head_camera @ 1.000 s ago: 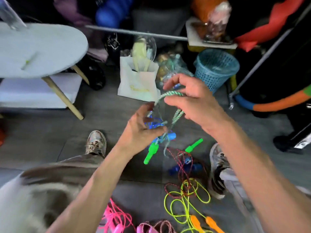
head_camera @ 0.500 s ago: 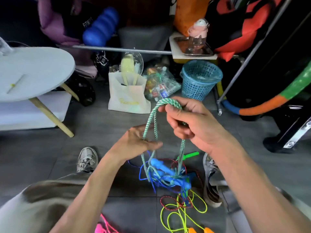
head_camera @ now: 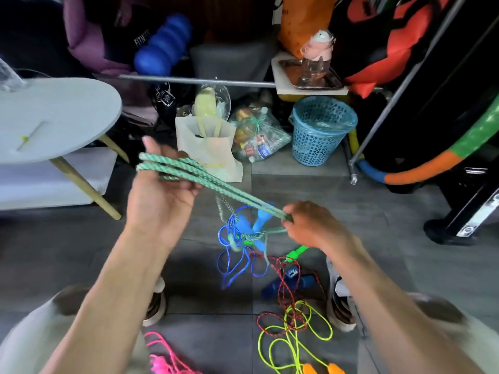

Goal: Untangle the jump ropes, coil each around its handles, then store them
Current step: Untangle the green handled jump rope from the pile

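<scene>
Grey tiled floor (head_camera: pixel 378 238), cluttered | left hand (head_camera: pixel 159 195) at 10 o'clock grips looped green rope (head_camera: pixel 216 184); right hand (head_camera: pixel 310 225) pinches its strands | knot with blue rope (head_camera: pixel 232 265) hangs at centre | step: untangling | next: likely work green free of blue.

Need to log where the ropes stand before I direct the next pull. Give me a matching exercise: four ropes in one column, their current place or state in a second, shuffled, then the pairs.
Ropes:
1. green braided rope
2. blue rope
3. neon yellow rope
4. pink rope

Place or state:
A. loose on the floor, orange handles at the bottom edge
B. stretched between the left hand and the right hand
C. on the floor at the bottom edge, beside the left arm
D. hanging in loops, knotted up below the stretched strands

Pairs: 1-B, 2-D, 3-A, 4-C
</scene>
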{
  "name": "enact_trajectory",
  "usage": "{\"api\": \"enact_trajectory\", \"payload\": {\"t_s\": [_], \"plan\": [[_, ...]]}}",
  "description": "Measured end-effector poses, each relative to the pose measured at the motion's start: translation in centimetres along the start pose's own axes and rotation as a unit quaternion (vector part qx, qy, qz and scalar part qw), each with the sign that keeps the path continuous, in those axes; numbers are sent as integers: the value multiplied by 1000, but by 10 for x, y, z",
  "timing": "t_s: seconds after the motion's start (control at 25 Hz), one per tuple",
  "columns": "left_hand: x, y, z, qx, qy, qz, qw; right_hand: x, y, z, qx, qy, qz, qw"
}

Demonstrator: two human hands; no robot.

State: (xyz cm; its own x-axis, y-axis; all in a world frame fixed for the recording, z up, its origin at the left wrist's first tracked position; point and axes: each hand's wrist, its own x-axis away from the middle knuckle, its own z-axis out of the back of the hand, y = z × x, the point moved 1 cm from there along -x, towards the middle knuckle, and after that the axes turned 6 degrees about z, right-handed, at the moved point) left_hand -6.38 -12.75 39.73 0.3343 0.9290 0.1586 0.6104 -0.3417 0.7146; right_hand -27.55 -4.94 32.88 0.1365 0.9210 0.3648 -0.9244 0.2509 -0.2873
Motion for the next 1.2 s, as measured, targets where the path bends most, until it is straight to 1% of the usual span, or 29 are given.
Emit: {"api": "enact_trajectory", "payload": {"t_s": [0.04,0.08,0.12,0.16,0.2,0.24,0.28,0.32,0.36,0.4,0.44,0.52,0.56,0.64,0.72,0.76,0.8,0.84,0.88,0.92,0.96,1.0,1.08,1.16,1.2], "plan": [[-1,7,4,8,10,-7,1000,-3,3,-5,48,4,-17,999],[-3,11,10,-13,32,-11,999,-5,6,-8,75,9,-37,996],[-5,13,15,-62,62,-11,996,-6,7,-8,52,18,-54,997],[-7,12,19,-128,97,-11,987,-7,6,-6,-46,37,-51,997],[-8,10,23,-187,126,-9,974,-7,2,-2,-202,45,-45,977],[-9,6,24,-226,143,-2,964,-5,-4,3,-387,54,-45,919],[-8,1,23,-243,149,5,958,-2,-9,10,-531,72,-38,843],[-8,-2,22,-245,151,7,958,-2,-11,17,-606,106,-26,788],[-8,-4,23,-250,146,2,957,-1,-12,23,-616,141,-15,775],[-8,-5,22,-259,133,-5,957,1,-13,28,-610,170,-2,774],[-8,-6,22,-270,120,-15,955,3,-14,34,-634,175,7,754],[-10,-7,24,-273,114,-34,955,10,-14,44,-739,128,33,660],[-11,-10,26,-268,132,-34,954,15,-14,50,-770,108,54,627],[-12,-20,28,-277,166,-23,946,26,-15,56,-796,75,100,592],[-8,-37,27,-338,164,12,926,31,-18,56,-815,41,140,561],[-2,-51,26,-363,144,48,919,33,-22,55,-824,24,151,545],[6,-65,23,-369,96,94,919,33,-26,53,-833,8,159,530],[15,-80,19,-379,22,148,913,33,-31,52,-840,-4,164,517],[23,-95,16,-396,-58,204,894,33,-34,50,-848,-12,168,503],[30,-107,13,-414,-129,242,868,33,-36,49,-854,-15,174,490],[34,-115,12,-423,-179,256,851,32,-36,50,-862,-15,186,472],[34,-119,13,-422,-206,261,843,31,-33,52,-870,-9,202,450],[30,-120,15,-421,-230,270,835,30,-24,59,-882,20,225,414],[28,-117,17,-441,-260,258,819,28,-11,68,-886,63,227,398],[28,-114,18,-470,-256,246,808,27,-4,72,-886,89,222,397]]}}
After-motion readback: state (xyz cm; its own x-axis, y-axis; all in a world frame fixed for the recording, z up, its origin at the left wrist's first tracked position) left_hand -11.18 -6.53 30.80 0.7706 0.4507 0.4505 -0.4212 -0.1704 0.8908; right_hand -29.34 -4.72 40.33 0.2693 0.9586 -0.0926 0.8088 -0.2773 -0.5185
